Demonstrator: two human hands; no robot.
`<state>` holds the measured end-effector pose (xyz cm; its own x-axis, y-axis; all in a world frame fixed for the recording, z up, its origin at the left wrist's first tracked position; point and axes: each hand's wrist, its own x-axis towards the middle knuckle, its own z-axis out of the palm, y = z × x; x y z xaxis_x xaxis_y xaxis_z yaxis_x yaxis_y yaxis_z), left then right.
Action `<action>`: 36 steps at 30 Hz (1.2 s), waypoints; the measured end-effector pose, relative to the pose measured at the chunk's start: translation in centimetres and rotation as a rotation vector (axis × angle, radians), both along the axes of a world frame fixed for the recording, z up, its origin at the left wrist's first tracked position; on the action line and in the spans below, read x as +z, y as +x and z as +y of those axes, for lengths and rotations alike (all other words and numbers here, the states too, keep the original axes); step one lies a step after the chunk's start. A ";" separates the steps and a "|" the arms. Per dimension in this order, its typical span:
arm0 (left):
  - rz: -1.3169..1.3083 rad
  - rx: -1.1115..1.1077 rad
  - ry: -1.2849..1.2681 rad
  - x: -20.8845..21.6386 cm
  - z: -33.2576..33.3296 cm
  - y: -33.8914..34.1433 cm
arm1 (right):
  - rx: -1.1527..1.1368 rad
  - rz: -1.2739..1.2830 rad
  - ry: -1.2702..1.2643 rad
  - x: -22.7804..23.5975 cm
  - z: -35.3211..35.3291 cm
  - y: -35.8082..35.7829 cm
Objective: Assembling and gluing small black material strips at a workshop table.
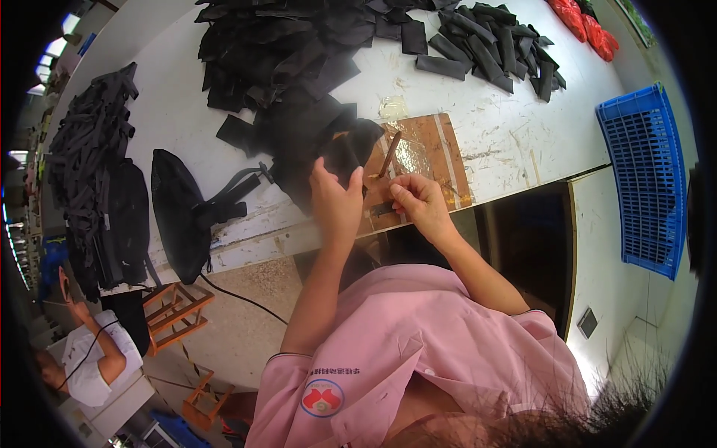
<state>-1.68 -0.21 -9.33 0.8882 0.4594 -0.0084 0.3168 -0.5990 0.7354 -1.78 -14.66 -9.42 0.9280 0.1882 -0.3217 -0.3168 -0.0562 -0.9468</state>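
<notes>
My left hand (336,200) is raised over the near edge of the table, its thumb and fingers curled about a black fabric piece (345,158); motion blurs this part somewhat. To its right, my right hand (424,207) has thumb and fingertips pinched together on a small black strip (383,209) at the board's front edge. Beneath both hands lies a brown wooden board (442,153) with a shiny wet patch on it. A thin brown stick (390,153) slants up from the board between the hands.
Black fabric pieces (291,45) pile up at the back, with rolled black pieces (493,48) to their right. Black straps (93,127) and a black pouch (178,209) lie left. A blue crate (648,179) stands right. A person (101,358) sits at lower left, near wooden stools (175,317).
</notes>
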 end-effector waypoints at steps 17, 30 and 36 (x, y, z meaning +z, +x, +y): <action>-0.035 -0.284 -1.241 4.9 0.2 -5.0 | 0.172 -0.093 0.215 6.6 -0.9 -1.0; 0.033 -0.559 -1.551 5.8 1.4 -4.3 | 0.335 -0.037 0.209 7.9 -3.2 -0.3; 0.268 -0.667 -1.171 6.9 2.1 -3.3 | 0.564 -0.188 0.041 8.2 -3.5 0.9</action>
<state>-4.93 1.94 -2.41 0.8452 -0.4445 -0.2966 0.4275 0.2295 0.8744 -0.89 -18.12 -1.22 0.7214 0.6775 -0.1439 -0.0753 -0.1298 -0.9887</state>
